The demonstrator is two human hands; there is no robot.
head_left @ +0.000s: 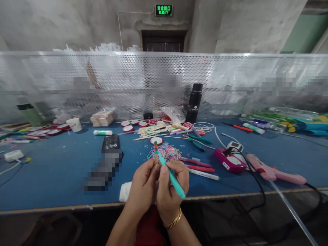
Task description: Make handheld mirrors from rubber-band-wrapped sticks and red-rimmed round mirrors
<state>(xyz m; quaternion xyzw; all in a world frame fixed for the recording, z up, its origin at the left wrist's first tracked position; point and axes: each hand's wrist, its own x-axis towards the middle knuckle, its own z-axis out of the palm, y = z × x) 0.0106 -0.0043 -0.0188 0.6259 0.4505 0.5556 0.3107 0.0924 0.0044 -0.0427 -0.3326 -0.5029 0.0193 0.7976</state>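
I'm looking down through the head camera at a matt blue tabletop (58, 171), scuffed and flecked, its raw edge running just under the wrists. Beyond the hands stands a panel (123, 73) of shiny perforated metal, and above it a rough grey concrete wall (77, 27) with a green-lit exit sign (164, 10).

And here, at the centre, the left hand (145, 177) pinches a slim flat stick (156, 147) upright, banded green and red at its top. The right hand (174, 179) has its fingers wrapped around a smooth turquoise marker (176, 185), slanting up to the stick; whether the tip touches, I can't quite tell. A chunky gold chain bracelet (174, 220) circles the right wrist.

Just past the fingertips, a tangle of thin, pastel rubber loops (169, 152)! Farther out, a loose heap of flat sticks (151, 130) and a black cylindrical flask (195, 102). Right of the right hand: slender pens (202, 174), a glossy magenta box (230, 162), then a pink plastic glue gun (276, 173).
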